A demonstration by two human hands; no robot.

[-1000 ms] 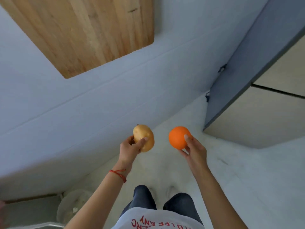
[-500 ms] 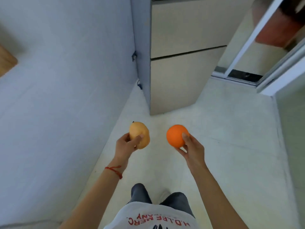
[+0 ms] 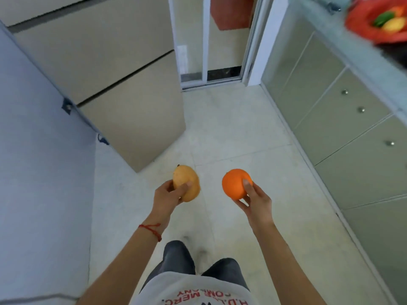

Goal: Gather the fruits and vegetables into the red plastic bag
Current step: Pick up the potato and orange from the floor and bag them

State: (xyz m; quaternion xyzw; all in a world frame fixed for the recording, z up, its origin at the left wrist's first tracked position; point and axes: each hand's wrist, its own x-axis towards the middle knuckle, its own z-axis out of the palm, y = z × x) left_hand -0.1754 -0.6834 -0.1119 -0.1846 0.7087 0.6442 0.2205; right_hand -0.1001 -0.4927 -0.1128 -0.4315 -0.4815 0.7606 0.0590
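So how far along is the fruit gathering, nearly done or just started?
Partly done: the red bag on the counter at upper right already shows something green and something yellow inside. In hand: the left hand holds a mango, the right hand an orange. Left: carrying both to the bag. Whether more produce waits elsewhere can't be seen.

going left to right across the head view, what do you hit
blue wall → fridge → left hand → mango → orange → right hand → cabinets → red bag up on the counter
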